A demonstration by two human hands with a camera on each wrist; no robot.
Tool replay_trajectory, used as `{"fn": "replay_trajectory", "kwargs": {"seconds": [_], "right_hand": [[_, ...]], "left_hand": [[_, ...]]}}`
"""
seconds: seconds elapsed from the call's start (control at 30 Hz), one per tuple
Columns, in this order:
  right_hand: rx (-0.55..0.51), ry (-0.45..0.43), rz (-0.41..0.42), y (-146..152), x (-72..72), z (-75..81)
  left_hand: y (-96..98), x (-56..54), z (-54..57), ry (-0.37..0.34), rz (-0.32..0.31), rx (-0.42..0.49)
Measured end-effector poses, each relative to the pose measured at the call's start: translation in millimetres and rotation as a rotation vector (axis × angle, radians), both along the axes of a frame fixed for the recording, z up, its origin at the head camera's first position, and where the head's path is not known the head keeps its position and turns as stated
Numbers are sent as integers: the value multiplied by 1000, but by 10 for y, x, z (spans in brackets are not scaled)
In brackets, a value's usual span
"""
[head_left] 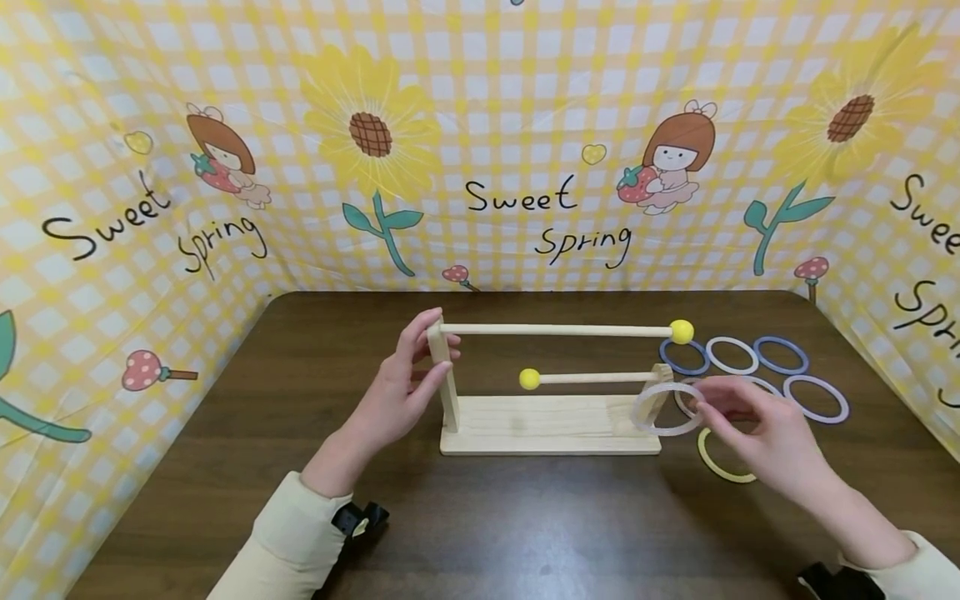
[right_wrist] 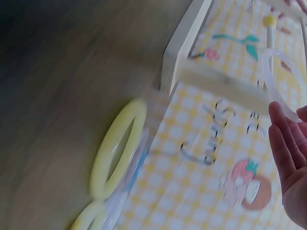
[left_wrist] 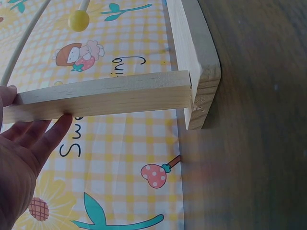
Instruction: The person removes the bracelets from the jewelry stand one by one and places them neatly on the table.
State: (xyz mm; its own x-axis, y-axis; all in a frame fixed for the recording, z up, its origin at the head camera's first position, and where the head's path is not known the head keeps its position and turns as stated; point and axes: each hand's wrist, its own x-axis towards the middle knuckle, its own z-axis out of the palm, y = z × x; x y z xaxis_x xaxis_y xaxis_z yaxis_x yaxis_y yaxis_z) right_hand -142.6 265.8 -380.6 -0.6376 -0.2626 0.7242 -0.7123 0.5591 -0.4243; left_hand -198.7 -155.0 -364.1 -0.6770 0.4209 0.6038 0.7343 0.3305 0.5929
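A pale wooden stand has a flat base (head_left: 547,427) and a tall post (head_left: 450,404) at its left end. From the post's top a rod (head_left: 555,330) runs right to a yellow ball (head_left: 682,332). A lower rod (head_left: 600,377) points left from the shorter right post, tipped by another yellow ball (head_left: 529,379). My left hand (head_left: 382,404) grips the tall post near its top, thumb and fingers on opposite faces. My right hand (head_left: 783,437) pinches a translucent whitish ring (right_wrist: 268,79) by its edge, in front of the short post in the head view.
Several rings lie on the dark table right of the stand, among them a blue ring (head_left: 684,372), a white ring (head_left: 732,371), a lavender ring (head_left: 816,420) and a yellow ring (right_wrist: 98,167). A yellow checked cloth (head_left: 480,125) hangs behind and at both sides.
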Motion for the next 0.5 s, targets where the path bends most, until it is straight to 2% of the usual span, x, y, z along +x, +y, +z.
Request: {"fn": "replay_trajectory", "kwargs": {"seconds": [0.27,0.5], "right_hand": [[58,-16,-130,393,107,29],[78,-44,-245,774,141,-27]], "left_hand": [[3,2,-2,-4,-3,0],[0,0,11,3,-2,3]]}}
